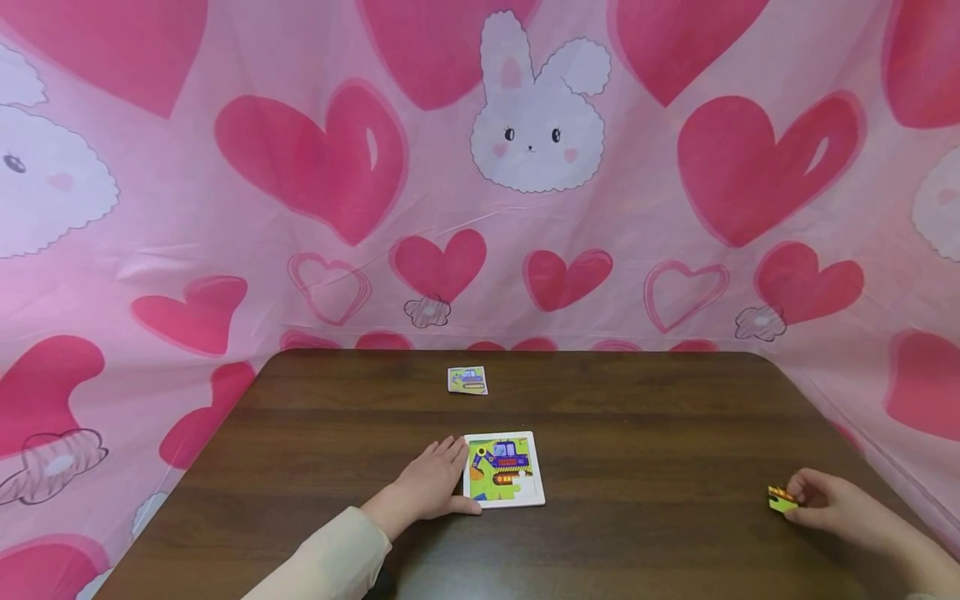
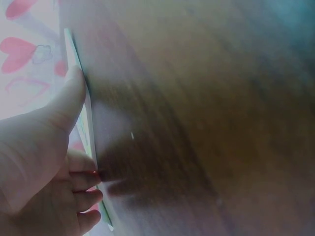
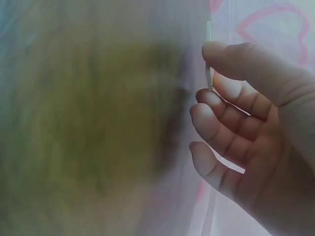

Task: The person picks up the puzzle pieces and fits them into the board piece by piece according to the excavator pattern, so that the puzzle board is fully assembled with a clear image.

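Observation:
A white-framed jigsaw puzzle [image 1: 498, 467] of a purple excavator lies flat on the table, with a bare white gap at its lower right. Along its left side rests my left hand [image 1: 431, 483], fingers straight, the thumb at the lower left corner of the frame. Far to the right, my right hand [image 1: 836, 510] pinches a puzzle piece [image 1: 782, 499], yellow-green with an orange strip, between thumb and fingers. In the right wrist view the piece [image 3: 208, 73] appears edge-on, the other fingers loosely curled below it.
A small picture card [image 1: 467, 380] showing an excavator lies behind the puzzle. The dark brown wooden table [image 1: 637, 433] ends at a pink cloth [image 1: 645, 208] printed with hearts and rabbits, which hangs behind it and at both sides.

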`<state>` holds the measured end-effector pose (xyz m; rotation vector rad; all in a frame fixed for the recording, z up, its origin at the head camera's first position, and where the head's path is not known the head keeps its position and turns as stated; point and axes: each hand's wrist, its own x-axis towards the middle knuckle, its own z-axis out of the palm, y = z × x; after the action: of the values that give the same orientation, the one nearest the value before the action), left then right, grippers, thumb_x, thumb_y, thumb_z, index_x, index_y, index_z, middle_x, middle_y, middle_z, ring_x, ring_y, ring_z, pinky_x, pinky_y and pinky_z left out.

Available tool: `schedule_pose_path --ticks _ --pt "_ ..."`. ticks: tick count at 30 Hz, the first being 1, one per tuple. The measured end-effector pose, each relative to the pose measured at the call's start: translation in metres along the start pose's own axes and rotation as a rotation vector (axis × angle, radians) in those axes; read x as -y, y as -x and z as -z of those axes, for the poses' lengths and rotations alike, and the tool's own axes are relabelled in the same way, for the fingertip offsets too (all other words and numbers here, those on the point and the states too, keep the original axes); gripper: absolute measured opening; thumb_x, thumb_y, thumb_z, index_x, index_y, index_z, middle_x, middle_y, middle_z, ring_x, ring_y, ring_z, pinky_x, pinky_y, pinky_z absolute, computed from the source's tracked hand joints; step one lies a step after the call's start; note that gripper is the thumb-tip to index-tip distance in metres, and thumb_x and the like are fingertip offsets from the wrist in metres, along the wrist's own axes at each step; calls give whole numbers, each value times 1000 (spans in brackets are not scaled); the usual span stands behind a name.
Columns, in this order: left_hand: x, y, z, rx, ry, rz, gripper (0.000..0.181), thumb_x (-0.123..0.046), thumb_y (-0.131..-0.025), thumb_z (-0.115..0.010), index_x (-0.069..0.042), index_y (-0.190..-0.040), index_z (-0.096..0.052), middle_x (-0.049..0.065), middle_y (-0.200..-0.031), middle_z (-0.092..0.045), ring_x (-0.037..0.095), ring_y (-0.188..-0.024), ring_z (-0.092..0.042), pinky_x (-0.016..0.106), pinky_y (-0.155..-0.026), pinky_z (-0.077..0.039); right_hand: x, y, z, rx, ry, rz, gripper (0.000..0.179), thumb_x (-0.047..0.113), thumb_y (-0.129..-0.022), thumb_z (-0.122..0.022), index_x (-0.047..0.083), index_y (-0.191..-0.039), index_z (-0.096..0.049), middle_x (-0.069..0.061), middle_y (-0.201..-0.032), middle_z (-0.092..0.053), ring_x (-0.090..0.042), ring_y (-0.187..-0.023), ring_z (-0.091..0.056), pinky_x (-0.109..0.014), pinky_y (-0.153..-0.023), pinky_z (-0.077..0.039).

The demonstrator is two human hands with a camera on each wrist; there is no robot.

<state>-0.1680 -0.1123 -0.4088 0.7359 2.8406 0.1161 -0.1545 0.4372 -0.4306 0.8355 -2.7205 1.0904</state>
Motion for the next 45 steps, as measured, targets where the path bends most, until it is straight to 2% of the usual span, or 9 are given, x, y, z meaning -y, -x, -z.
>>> schedule_pose_path --ticks 4,8,13,15,18,26,35,38,45 --pt "1 0 -1 -2 -2 -1 90 -61 -76 -60 2 -137 -40 16 -143 -35 31 -130 -31 44 -105 -26 10 -13 -2 -52 28 -15 33 -10 -68 -71 13 -80 -50 15 -69 -48 1 -63 -43 -21 -49 -29" --pt "1 0 -2 -6 -1 -4 90 -61 -76 -60 2 -137 -40 16 -142 -36 31 -130 -31 44 -105 -26 28 -32 -5 -97 101 -79 30 -4 -68 -75 11 -80 -52 14 -68 -48 1 -62 -41 -21 -49 -30" --pt "1 -1 -3 -7 -3 -5 90 -61 -76 -60 2 -137 -40 16 -142 -36 31 -130 -32 44 -105 -26 58 -62 -11 -95 198 -194 23 10 -74 -76 10 -85 -56 9 -69 -52 -1 -61 -44 -23 -50 -35" --pt "1 0 -3 -7 -5 -6 90 -62 -76 -59 2 -137 -40 16 -142 -36 31 -130 -31 43 -105 -26 69 -74 -14 -94 214 -207 23 13 -75 -76 9 -88 -58 7 -71 -54 -2 -61 -46 -24 -50 -37" --pt "1 -1 -3 -8 -10 -8 90 -62 -76 -59 2 -137 -40 16 -142 -35 31 -130 -32 43 -105 -26 84 -92 -21 -108 211 -161 23 13 -75 -77 10 -90 -60 4 -75 -57 -3 -62 -49 -24 -51 -40" --pt "1 -1 -3 -10 -3 -7 90 -62 -76 -59 2 -137 -39 16 -143 -35 31 -131 -31 43 -105 -25 122 -134 -47 -121 192 43 26 10 -70 -80 12 -89 -62 5 -84 -59 -4 -66 -49 -24 -54 -44" --pt "0 -1 -2 -6 -9 -3 90 -61 -76 -59 2 -137 -39 15 -143 -35 31 -131 -31 43 -105 -25 152 -162 -86 -72 134 246 30 4 -67 -81 16 -84 -59 8 -81 -56 -8 -65 -48 -24 -53 -44" --pt "0 0 -2 -8 -10 -4 90 -61 -76 -59 2 -137 -40 16 -143 -35 31 -130 -31 43 -105 -26 159 -165 -98 -18 144 268 27 7 -69 -80 18 -82 -59 9 -80 -54 -8 -66 -49 -23 -54 -44" --pt "0 0 -2 -12 -20 -11 90 -62 -77 -58 2 -137 -39 16 -143 -35 31 -130 -32 43 -105 -26 172 -168 -126 146 190 223 19 17 -75 -77 21 -81 -60 14 -81 -51 -4 -65 -48 -20 -55 -42"
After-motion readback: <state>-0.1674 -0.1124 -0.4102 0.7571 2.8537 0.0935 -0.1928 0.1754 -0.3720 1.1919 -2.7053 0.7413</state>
